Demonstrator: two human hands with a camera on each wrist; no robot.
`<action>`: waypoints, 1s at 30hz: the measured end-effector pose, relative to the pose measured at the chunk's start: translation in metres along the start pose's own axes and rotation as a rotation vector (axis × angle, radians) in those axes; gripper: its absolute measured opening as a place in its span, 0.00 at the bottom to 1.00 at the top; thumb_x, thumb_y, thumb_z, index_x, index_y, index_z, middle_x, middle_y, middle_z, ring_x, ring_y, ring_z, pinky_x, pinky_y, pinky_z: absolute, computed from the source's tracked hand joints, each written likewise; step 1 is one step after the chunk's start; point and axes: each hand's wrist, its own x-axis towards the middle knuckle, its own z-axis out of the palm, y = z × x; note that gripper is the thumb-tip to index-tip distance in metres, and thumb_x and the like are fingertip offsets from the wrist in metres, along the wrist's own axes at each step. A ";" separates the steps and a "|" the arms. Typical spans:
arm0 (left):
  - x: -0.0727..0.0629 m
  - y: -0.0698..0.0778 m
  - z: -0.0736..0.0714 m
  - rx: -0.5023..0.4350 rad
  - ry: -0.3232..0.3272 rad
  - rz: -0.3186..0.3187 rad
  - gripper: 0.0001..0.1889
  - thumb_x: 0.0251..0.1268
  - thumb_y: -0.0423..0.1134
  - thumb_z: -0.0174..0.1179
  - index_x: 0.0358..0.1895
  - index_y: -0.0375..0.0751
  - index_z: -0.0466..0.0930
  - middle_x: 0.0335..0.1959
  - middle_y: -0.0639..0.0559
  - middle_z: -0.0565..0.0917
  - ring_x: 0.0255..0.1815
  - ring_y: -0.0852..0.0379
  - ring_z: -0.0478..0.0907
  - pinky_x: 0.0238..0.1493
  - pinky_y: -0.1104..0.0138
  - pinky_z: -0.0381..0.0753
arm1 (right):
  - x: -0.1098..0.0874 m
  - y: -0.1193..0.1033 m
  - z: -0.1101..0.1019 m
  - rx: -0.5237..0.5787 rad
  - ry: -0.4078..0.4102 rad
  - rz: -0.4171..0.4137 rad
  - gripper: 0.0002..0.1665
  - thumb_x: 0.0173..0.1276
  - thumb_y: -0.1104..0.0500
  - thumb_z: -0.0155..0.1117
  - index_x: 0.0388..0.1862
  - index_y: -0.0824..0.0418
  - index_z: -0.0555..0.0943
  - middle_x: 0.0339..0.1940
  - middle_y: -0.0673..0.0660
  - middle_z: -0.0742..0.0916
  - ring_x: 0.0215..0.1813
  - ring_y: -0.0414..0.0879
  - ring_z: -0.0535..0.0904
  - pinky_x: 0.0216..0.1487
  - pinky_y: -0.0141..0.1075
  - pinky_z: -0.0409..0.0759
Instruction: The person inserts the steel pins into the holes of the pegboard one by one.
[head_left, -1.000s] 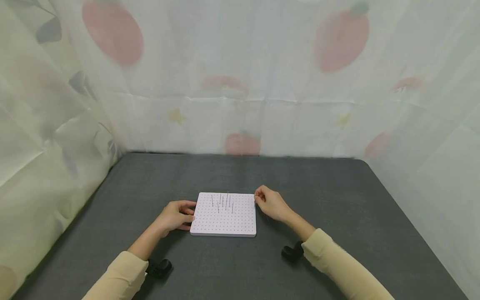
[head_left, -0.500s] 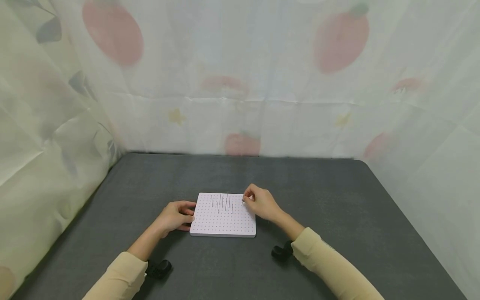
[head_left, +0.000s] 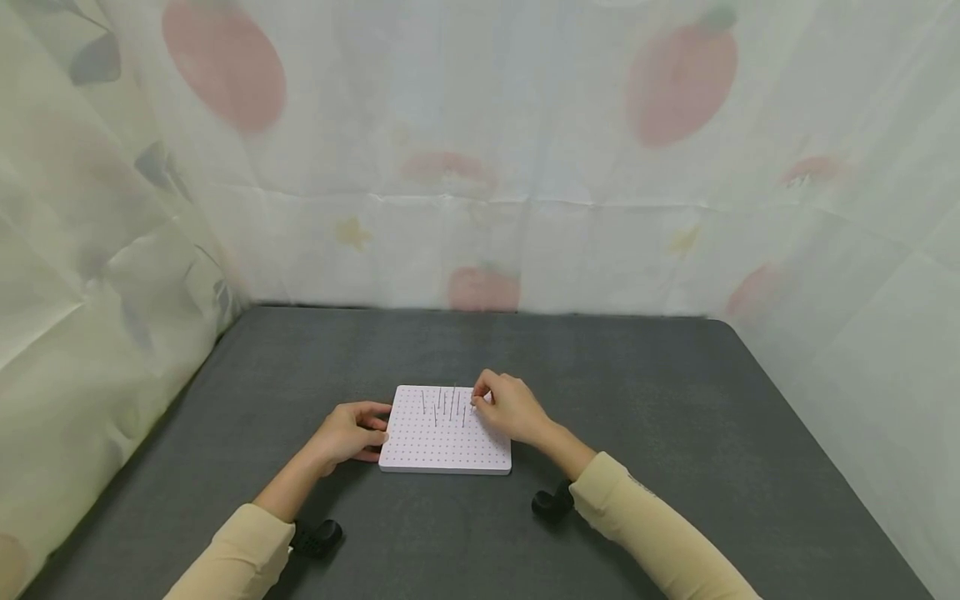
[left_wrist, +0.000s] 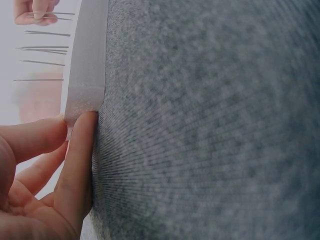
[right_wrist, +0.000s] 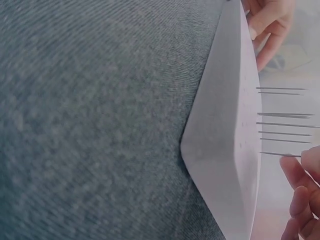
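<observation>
A white board dotted with small holes [head_left: 442, 450] lies flat on the table. Several thin metal needles [head_left: 436, 416] stand upright from its far half. At the board's left edge, my left hand [head_left: 348, 435] pinches the rim, thumb at the top edge and a fingertip low on the side, as the left wrist view shows. My right hand [head_left: 513, 410] is over the board's far right part and pinches one needle [right_wrist: 280, 154] between thumb and finger. That needle's lower end reaches the board surface; whether it sits in a hole I cannot tell.
The dark grey cloth-covered table [head_left: 637, 375] surrounds the board on all sides. A pale curtain with fruit prints [head_left: 585, 250] hangs behind the table and along both sides. Black devices [head_left: 552, 505] sit at both wrists.
My right hand has moved left from the board's right edge to beside the standing needles, carrying the needle. My left hand and the board have stayed in place.
</observation>
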 end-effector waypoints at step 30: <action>0.000 -0.001 0.000 0.004 0.004 0.003 0.26 0.55 0.26 0.61 0.60 0.33 0.70 0.41 0.40 0.77 0.32 0.54 0.79 0.30 0.61 0.84 | -0.001 -0.002 0.005 -0.024 -0.042 -0.028 0.02 0.62 0.58 0.61 0.34 0.53 0.77 0.27 0.45 0.81 0.28 0.38 0.70 0.29 0.29 0.68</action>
